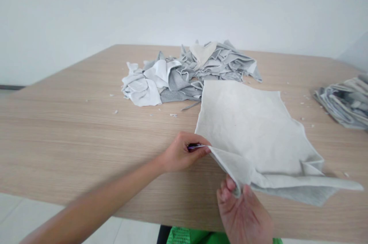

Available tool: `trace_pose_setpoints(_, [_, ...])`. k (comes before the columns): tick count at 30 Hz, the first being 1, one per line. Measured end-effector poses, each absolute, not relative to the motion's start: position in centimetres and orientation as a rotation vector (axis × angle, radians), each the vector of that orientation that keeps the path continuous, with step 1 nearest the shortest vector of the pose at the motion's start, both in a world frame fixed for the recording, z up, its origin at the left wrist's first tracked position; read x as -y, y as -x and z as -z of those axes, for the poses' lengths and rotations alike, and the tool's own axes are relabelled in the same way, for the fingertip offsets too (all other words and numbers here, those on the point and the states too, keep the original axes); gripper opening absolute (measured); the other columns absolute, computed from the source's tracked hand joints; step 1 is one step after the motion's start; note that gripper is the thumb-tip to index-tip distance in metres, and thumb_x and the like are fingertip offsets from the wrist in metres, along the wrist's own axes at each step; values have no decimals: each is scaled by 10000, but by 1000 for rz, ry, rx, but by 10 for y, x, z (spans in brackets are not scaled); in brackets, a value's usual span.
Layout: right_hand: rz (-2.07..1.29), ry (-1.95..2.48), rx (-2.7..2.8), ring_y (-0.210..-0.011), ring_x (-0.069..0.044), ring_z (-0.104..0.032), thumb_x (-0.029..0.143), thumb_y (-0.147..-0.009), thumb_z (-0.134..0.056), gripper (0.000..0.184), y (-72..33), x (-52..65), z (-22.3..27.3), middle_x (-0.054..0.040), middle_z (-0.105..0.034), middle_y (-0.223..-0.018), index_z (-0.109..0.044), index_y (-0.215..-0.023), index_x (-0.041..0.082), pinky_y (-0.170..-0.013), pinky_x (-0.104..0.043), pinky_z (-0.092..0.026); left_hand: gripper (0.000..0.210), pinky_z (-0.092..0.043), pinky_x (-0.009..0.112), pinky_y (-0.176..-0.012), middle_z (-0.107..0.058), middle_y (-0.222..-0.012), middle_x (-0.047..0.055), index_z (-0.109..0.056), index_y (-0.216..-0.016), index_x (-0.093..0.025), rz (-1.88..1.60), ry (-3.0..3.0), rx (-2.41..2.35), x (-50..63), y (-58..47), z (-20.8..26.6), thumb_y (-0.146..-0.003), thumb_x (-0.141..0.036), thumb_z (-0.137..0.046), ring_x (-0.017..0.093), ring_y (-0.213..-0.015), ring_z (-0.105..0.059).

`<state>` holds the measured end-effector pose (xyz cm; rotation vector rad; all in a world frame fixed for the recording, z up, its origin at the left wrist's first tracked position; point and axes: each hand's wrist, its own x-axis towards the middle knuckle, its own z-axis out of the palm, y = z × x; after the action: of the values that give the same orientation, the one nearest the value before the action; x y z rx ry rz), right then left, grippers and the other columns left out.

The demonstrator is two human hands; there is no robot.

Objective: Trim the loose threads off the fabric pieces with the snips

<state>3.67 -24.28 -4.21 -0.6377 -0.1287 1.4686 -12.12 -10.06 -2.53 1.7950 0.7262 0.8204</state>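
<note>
A large off-white piece of fabric [244,125] lies over the table, its near edge lifted and folded back to bare a greyer underside. My left hand [184,152] pinches the fabric's near left corner between thumb and fingers. A thin dark-purple edge shows inside that hand's grip; what it belongs to is mostly hidden. To the right and closer to my body, my right hand [244,211] is palm up, with its fingers closed on the fabric's lifted edge. The fabric's right end sticks out in a narrow fold above the tabletop.
Behind the fabric, a loose heap of grey and white cloth scraps [186,71] spreads across the wooden table [86,132]. A stack of folded cloths [345,100] sits at the right edge of view. Small white lint bits are scattered about. A white wall [143,6] rises behind.
</note>
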Motion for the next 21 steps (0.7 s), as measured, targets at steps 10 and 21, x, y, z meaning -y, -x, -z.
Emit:
trace_pose_setpoints(10, [-1605,461,0,-815,-93,-675,205,-754,-870,157,-59,231,66,-1,-718,-833,-778,-882,210,-818,-203,-566,214,-431,191,-545,-751,-725,56,-784,-833,-111,-765,-1834,-772,100,122,23,-907,-276,-669,128,-613,-623])
trace_pose_setpoints(21, [-1617,485,-208,-557,-63,-424,286,-683,-913,246,-46,231,33,56,-502,-638,-688,-694,187,-559,-215,-423,184,-500,216,-603,-777,-775,65,-780,-856,-134,-717,-1833,-795,97,123,25,-903,-267,-662,165,-682,-688])
